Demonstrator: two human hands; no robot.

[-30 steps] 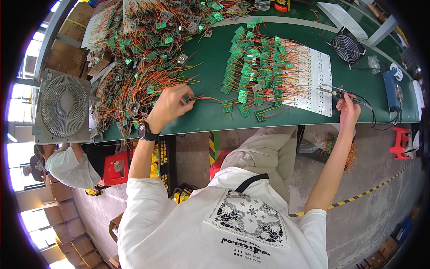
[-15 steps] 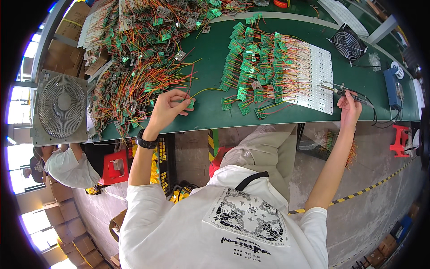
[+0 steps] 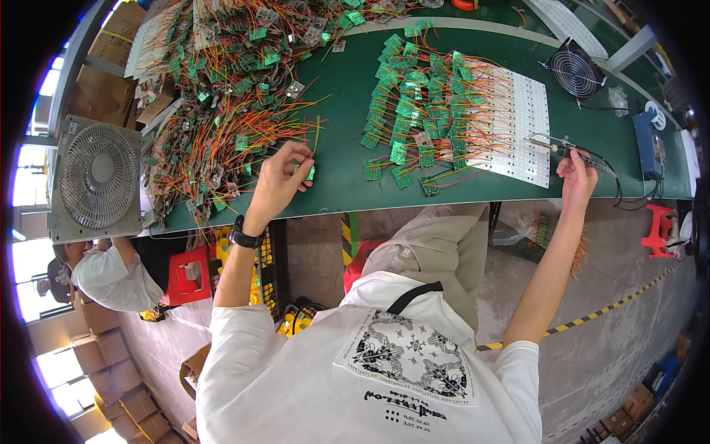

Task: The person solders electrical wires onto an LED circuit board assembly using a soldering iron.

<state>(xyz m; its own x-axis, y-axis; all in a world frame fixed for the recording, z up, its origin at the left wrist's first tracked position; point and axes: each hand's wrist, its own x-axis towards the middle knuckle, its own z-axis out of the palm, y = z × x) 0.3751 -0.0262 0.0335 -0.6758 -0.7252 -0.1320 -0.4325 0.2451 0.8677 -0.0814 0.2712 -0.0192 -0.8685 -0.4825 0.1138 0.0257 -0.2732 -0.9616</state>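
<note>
Pinched in the fingers of my left hand [image 3: 278,181] is a small green circuit board [image 3: 309,174], partly hidden by the fingertips. Its thin wires stick up past the fingers, over the green tabletop. My right hand [image 3: 577,177] grips a soldering iron [image 3: 583,155] at the right, its metal tip pointing left over a white perforated panel [image 3: 529,111]. Rows of green boards [image 3: 403,111] with red and yellow wires lie along that panel's left side, the wires reaching onto it. Just left of my left hand spreads a large heap of wired boards [image 3: 214,140].
A square fan [image 3: 100,174] stands at the table's left end. Far right are a small black fan [image 3: 573,72] and a blue box-shaped unit [image 3: 648,148] with cables. Beyond the left end sits another person [image 3: 118,277] near a red stool [image 3: 188,275].
The board's wires, spread apart before with a yellow one stretching right, now stand up close together. My left hand has shifted and turned slightly; my right hand and the iron stay nearly still.
</note>
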